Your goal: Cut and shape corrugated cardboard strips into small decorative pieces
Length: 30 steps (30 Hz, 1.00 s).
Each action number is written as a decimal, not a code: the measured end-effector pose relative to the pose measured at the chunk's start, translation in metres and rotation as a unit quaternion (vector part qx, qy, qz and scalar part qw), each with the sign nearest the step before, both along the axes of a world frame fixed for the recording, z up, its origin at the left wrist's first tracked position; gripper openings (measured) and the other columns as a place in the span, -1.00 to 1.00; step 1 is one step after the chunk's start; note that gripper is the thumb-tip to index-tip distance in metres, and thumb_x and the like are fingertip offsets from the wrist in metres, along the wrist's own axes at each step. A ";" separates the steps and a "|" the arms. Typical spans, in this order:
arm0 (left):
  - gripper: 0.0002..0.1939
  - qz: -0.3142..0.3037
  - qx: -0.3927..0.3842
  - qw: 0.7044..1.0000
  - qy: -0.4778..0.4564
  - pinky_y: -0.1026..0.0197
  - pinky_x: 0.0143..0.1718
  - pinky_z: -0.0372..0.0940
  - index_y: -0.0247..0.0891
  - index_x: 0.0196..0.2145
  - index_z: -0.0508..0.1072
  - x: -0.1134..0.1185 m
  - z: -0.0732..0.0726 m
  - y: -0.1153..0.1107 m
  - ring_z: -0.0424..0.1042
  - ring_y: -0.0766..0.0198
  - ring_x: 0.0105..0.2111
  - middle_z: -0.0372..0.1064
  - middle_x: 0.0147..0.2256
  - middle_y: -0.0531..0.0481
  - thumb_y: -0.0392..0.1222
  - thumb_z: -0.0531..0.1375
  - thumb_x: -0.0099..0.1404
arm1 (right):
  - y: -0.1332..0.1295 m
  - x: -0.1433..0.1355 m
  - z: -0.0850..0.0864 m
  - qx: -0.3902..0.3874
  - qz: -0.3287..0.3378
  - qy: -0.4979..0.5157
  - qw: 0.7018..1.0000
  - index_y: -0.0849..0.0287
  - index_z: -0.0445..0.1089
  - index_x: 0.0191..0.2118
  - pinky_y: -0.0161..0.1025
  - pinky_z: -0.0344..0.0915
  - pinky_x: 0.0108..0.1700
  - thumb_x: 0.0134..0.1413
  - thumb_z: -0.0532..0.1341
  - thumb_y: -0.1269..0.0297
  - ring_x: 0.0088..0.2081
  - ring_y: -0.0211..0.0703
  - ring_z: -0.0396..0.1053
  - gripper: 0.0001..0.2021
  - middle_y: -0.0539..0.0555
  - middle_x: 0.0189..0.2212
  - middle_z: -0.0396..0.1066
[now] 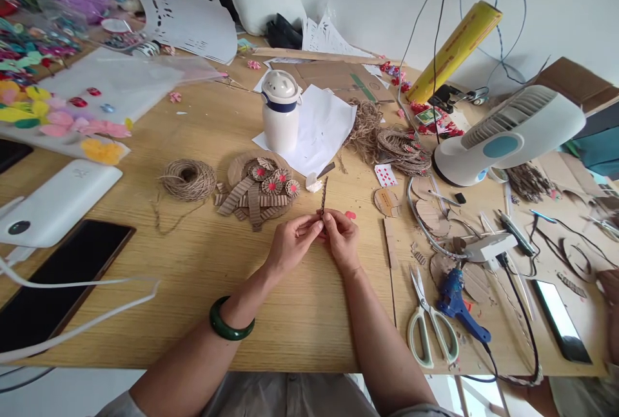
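Observation:
A thin strip of corrugated cardboard [324, 194] stands up from between my fingertips, its wavy edge facing me. My left hand [294, 236] pinches its lower end from one side. From the other side my right hand [341, 236] pinches the same end, and the two hands touch. Just beyond them, to the left, lies a round cardboard piece [236, 169] carrying corrugated strips and several small rolled flowers [271, 185] with red centres. A crumpled white scrap [313, 183] rests behind my fingers. The strip's lowest part is hidden by my fingers.
Twine ball [188, 178] and white bottle [281, 114] stand beyond my hands. At right are scissors [425, 320], a blue glue gun [459, 307], cords, cardboard discs [432, 216] and a white fan [512, 133]. A dark phone [62, 281] lies left; another person's hand [609, 294] shows far right.

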<state>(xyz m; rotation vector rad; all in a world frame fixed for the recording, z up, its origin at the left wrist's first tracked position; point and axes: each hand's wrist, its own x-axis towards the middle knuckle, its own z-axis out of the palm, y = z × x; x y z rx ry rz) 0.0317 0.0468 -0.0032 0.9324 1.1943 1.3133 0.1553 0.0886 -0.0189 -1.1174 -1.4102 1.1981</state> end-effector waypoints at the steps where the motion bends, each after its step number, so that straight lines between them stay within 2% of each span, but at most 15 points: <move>1: -0.58 0.004 -0.001 1.000 0.002 0.12 -0.20 0.52 -0.32 -0.16 0.58 -0.001 0.000 0.000 0.59 0.08 -0.27 0.60 -0.23 -0.14 0.10 0.27 0.22 | 0.000 0.000 0.000 0.003 -0.005 0.006 1.000 0.10 0.56 -0.27 -0.16 0.45 -0.17 0.11 0.26 -0.02 -0.25 -0.07 0.51 -0.71 0.07 -0.31 0.60; 4: -0.60 0.029 0.001 0.999 0.042 0.17 -0.36 0.51 -0.32 -0.18 0.59 -0.004 0.002 0.000 0.56 0.15 -0.43 0.60 -0.32 -0.12 0.09 0.21 0.29 | -0.001 -0.002 0.001 0.000 -0.010 0.033 0.999 0.12 0.55 -0.25 -0.14 0.46 -0.17 0.11 0.27 -0.01 -0.27 -0.08 0.51 -0.71 0.10 -0.27 0.60; 6: -0.62 0.065 0.015 0.993 0.093 0.24 -0.47 0.46 -0.30 -0.17 0.59 -0.007 0.003 0.000 0.50 0.23 -0.52 0.58 -0.37 -0.10 0.07 0.20 0.31 | -0.001 -0.003 0.002 -0.013 -0.006 0.047 0.999 0.12 0.53 -0.22 -0.16 0.46 -0.25 0.12 0.26 -0.01 -0.35 -0.13 0.49 -0.69 0.10 -0.28 0.59; 8: -0.62 0.098 0.031 0.988 0.118 0.30 -0.53 0.40 -0.28 -0.12 0.58 -0.010 0.004 0.000 0.47 0.28 -0.52 0.57 -0.32 -0.10 0.06 0.23 0.29 | -0.002 -0.003 0.002 -0.023 0.000 0.047 0.999 0.13 0.53 -0.20 -0.20 0.42 -0.35 0.12 0.26 -0.03 -0.46 -0.20 0.41 -0.67 0.09 -0.34 0.57; 12: -0.57 0.087 0.034 0.993 0.078 0.33 -0.54 0.38 -0.27 -0.05 0.57 -0.012 0.006 0.001 0.48 0.26 -0.41 0.53 -0.16 -0.13 0.06 0.28 0.23 | -0.003 -0.002 -0.001 -0.014 0.039 0.016 0.999 0.16 0.53 -0.25 -0.27 0.32 -0.45 0.12 0.26 -0.02 -0.54 -0.27 0.29 -0.68 0.02 -0.51 0.46; 15: -0.60 0.078 0.027 0.995 0.059 0.35 -0.55 0.37 -0.27 -0.12 0.58 -0.013 0.006 0.003 0.48 0.27 -0.41 0.52 -0.18 -0.11 0.06 0.31 0.20 | -0.004 -0.001 -0.002 -0.007 0.073 0.001 0.997 0.17 0.53 -0.25 -0.30 0.27 -0.48 0.14 0.25 -0.01 -0.56 -0.28 0.26 -0.68 0.00 -0.54 0.41; 20: -0.61 0.077 -0.011 0.997 0.028 0.34 -0.50 0.38 -0.32 -0.19 0.57 -0.015 0.004 0.006 0.49 0.27 -0.39 0.53 -0.26 -0.10 0.05 0.33 0.16 | -0.005 -0.002 0.002 -0.004 0.094 -0.007 0.996 0.18 0.52 -0.28 -0.31 0.23 -0.51 0.16 0.23 -0.02 -0.58 -0.30 0.23 -0.67 -0.02 -0.58 0.38; 22: -0.60 0.076 -0.017 0.997 0.010 0.33 -0.48 0.39 -0.33 -0.20 0.56 -0.015 0.004 0.007 0.49 0.27 -0.39 0.54 -0.25 -0.11 0.05 0.35 0.14 | -0.005 -0.001 0.003 0.015 0.084 -0.019 0.996 0.17 0.52 -0.28 -0.29 0.28 -0.46 0.19 0.20 -0.02 -0.53 -0.25 0.30 -0.66 0.01 -0.54 0.42; 25: -0.60 0.069 -0.012 0.997 0.015 0.31 -0.48 0.40 -0.33 -0.22 0.56 -0.015 0.005 0.007 0.50 0.25 -0.39 0.55 -0.25 -0.12 0.06 0.35 0.14 | -0.005 0.001 0.003 0.046 0.025 -0.023 0.998 0.13 0.52 -0.21 -0.25 0.36 -0.35 0.22 0.16 -0.02 -0.37 -0.17 0.41 -0.66 0.09 -0.32 0.52; 27: -0.61 0.052 -0.005 0.998 0.025 0.29 -0.47 0.40 -0.32 -0.23 0.57 -0.013 0.005 0.006 0.50 0.25 -0.41 0.55 -0.25 -0.12 0.06 0.34 0.14 | -0.004 0.002 0.002 0.044 -0.005 0.002 0.999 0.10 0.51 -0.14 -0.24 0.40 -0.28 0.21 0.18 -0.01 -0.24 -0.11 0.46 -0.68 0.12 -0.20 0.52; 30: -0.65 0.003 0.005 0.999 0.040 0.26 -0.42 0.42 -0.31 -0.26 0.57 -0.010 0.004 0.004 0.50 0.24 -0.42 0.55 -0.28 -0.10 0.03 0.35 0.14 | -0.002 0.003 -0.001 0.015 -0.001 0.062 0.998 0.09 0.50 -0.09 -0.18 0.44 -0.12 0.16 0.23 -0.01 -0.10 -0.05 0.47 -0.67 0.13 -0.13 0.51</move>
